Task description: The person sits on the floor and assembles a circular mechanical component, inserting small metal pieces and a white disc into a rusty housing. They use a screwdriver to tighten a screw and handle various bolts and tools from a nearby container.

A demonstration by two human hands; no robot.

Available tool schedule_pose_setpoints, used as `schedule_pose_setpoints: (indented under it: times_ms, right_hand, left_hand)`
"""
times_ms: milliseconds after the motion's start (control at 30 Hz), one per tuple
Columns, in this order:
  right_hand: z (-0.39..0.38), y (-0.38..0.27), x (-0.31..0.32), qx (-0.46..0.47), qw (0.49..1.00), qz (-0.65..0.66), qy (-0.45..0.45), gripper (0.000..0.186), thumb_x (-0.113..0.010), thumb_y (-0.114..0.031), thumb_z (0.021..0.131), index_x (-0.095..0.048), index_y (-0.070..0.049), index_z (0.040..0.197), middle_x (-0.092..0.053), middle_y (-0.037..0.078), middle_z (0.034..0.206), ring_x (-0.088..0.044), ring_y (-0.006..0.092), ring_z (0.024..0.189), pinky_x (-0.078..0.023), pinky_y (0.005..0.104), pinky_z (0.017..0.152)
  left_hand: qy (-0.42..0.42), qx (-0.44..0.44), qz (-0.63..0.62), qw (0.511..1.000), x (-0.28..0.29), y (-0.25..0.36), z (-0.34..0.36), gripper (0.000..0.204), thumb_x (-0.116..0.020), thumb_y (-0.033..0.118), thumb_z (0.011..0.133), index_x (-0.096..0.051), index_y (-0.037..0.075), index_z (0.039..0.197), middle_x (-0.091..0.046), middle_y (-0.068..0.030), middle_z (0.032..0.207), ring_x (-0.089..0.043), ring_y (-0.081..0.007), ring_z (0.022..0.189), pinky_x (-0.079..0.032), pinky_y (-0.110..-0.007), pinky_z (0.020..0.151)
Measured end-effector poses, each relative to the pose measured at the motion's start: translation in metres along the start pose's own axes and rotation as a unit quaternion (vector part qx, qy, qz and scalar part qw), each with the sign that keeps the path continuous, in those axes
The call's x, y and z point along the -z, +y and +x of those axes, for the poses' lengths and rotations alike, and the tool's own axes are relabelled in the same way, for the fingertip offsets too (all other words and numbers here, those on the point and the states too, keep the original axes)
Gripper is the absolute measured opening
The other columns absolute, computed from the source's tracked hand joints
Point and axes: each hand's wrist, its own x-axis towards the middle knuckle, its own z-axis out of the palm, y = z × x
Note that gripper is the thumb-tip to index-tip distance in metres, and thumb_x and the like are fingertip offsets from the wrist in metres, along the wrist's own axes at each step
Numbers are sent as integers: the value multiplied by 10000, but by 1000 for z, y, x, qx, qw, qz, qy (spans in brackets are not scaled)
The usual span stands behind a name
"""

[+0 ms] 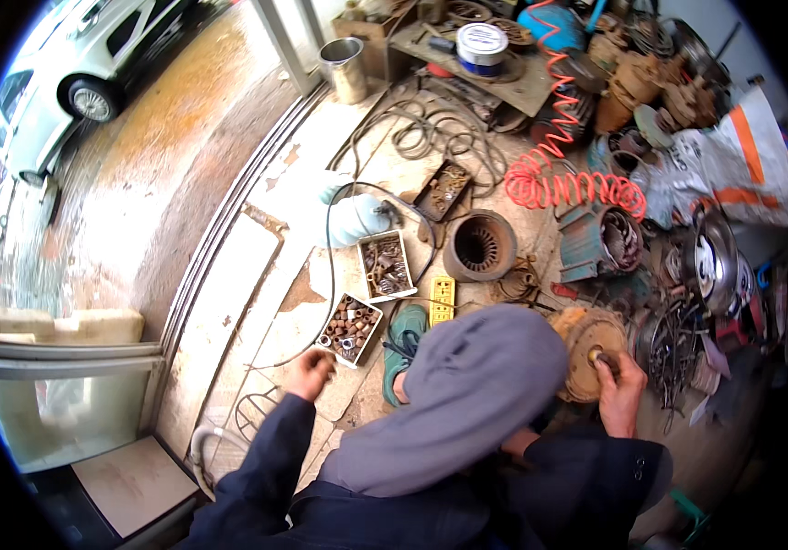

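Note:
My left hand [309, 374] is raised just below a white box of small rusty sleeves and rings [351, 325], its fingers curled; whatever they might hold is too small to tell. At the right, my right hand [618, 390] grips the centre hub of a round, tan metal plate [577, 339], which is partly hidden by grey cloth [449, 394] in the lower middle. A green shoe [405, 335] shows beside that cloth, near a yellow power strip [443, 295].
A second parts box [385, 266], a black tray [442, 192] and a cylindrical housing [456, 257] lie ahead among cables. A red coiled hose [577, 190], a green motor casing [577, 238] and piled parts crowd the right. A glass door frame [64, 350] and parked cars [92, 55] are left.

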Motion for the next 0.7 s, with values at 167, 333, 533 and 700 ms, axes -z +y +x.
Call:
schedule_pose_setpoints:
  times_ms: [167, 333, 533, 700]
  right_hand:
    - [2, -2, -1, -41, 998, 34, -31, 113, -678, 24, 937, -696, 64, 1041, -735, 106, 908, -671, 148, 855, -529, 307, 800]
    - [3, 3, -1, -88, 994, 55, -32, 119, -685, 42, 929, -699, 54, 1046, -735, 73, 938, -660, 117, 884, -524, 280, 819]
    - [4, 9, -2, -90, 993, 77, -28, 119, -697, 46, 918, -698, 39, 1036, -732, 61, 934, -655, 98, 875, -520, 265, 806]
    - [4, 9, -3, -116, 989, 87, -18, 127, -712, 47, 903, -694, 38, 1029, -727, 61, 927, -652, 98, 860, -517, 265, 794]
  left_hand:
    - [-56, 71, 45, 995, -29, -100, -37, 198, -682, 91, 925, -730, -46, 1059, -748, -90, 906, -704, -160, 764, -574, -319, 701]
    - [-98, 57, 120, 986, -53, -96, -10, 268, -695, 172, 908, -743, -13, 1095, -774, -129, 948, -739, -198, 839, -585, -339, 813]
    - [-72, -23, 137, 988, -53, -85, 58, 302, -698, 242, 898, -753, 25, 1100, -782, -156, 1003, -757, -260, 917, -578, -369, 871]
    - [-20, -77, 230, 970, -61, -18, 102, 284, -707, 231, 893, -756, 36, 1094, -780, -178, 1006, -765, -291, 944, -581, -382, 880]
